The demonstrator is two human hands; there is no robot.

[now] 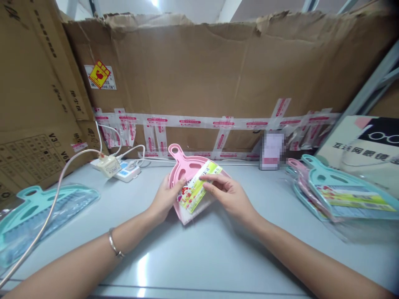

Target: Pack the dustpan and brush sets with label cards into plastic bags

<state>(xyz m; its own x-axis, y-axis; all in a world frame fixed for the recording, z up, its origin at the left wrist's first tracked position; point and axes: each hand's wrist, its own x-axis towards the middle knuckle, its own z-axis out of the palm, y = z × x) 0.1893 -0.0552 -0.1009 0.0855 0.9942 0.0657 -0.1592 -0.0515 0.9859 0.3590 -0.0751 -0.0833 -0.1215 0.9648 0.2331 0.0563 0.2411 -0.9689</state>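
A pink dustpan with a whitish brush along its wide edge is held above the table, its looped handle pointing up and left. My left hand grips the dustpan's left side, thumb on top. Across its front lies a printed yellow-green label card with red pictures, tilted up to the right. My right hand pinches the card's upper right edge between thumb and forefinger. I cannot tell whether the card is fixed to the dustpan.
Wrapped turquoise dustpan sets lie left and stacked right, a pink one among the right stack. A cable crosses the left set to a power strip. A phone leans against the large cardboard box behind.
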